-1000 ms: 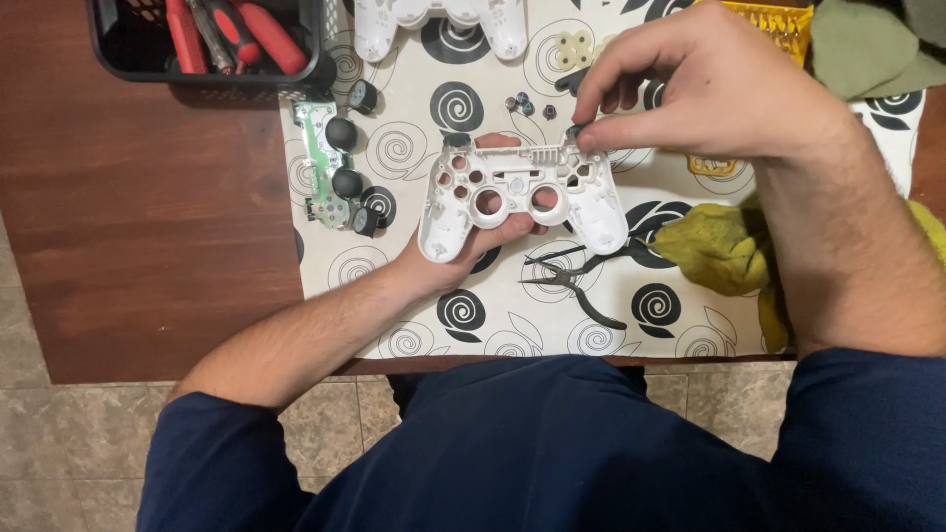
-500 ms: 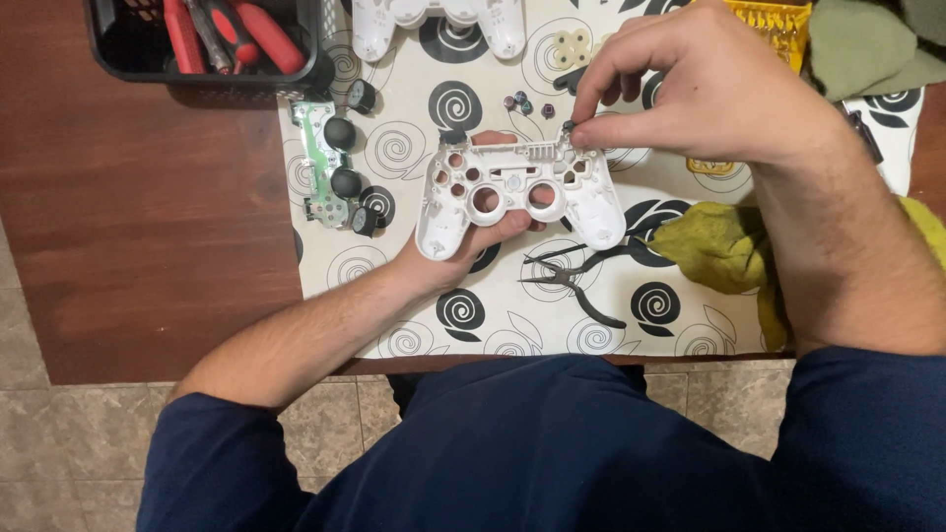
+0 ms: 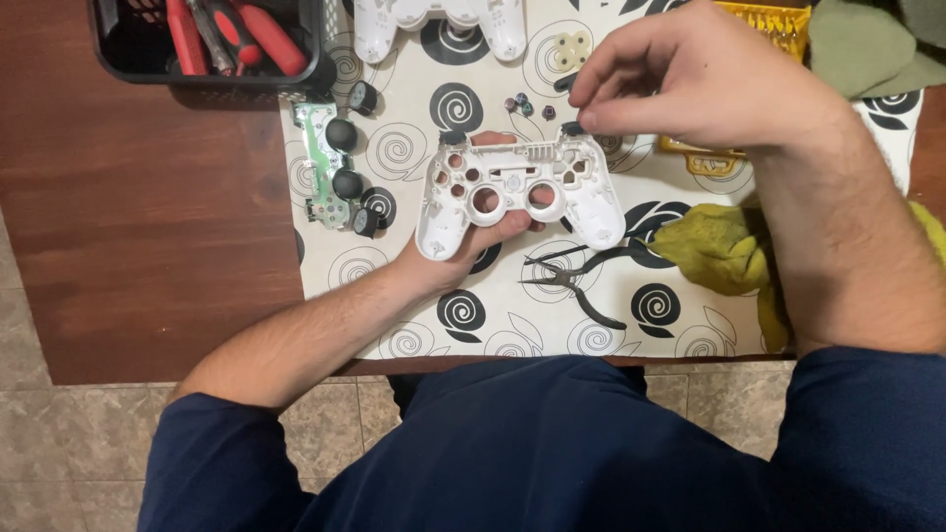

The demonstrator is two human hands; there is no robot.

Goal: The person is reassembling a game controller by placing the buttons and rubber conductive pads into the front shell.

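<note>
My left hand (image 3: 463, 246) grips a white game controller shell (image 3: 517, 187) from below, its hollow inner side facing up, just above the patterned mat (image 3: 414, 325). Above the shell's upper right corner my right hand (image 3: 690, 84) hovers, fingertips pinched on a small dark part (image 3: 574, 129) that sits at the shell's top edge. A few small round buttons (image 3: 522, 103) lie on the mat beyond the shell.
A second white shell half (image 3: 434, 20) lies at the mat's far edge. A green circuit board with two black thumbsticks (image 3: 330, 163) lies left. Black pliers (image 3: 576, 276), a yellow cloth (image 3: 719, 246), a yellow screwdriver-bit case (image 3: 778, 20) and a black basket of red-handled tools (image 3: 217, 39) surround the work spot.
My right hand has shifted slightly over the shell's upper right corner, fingers still pinched. My left hand keeps its hold on the shell, almost unmoved.
</note>
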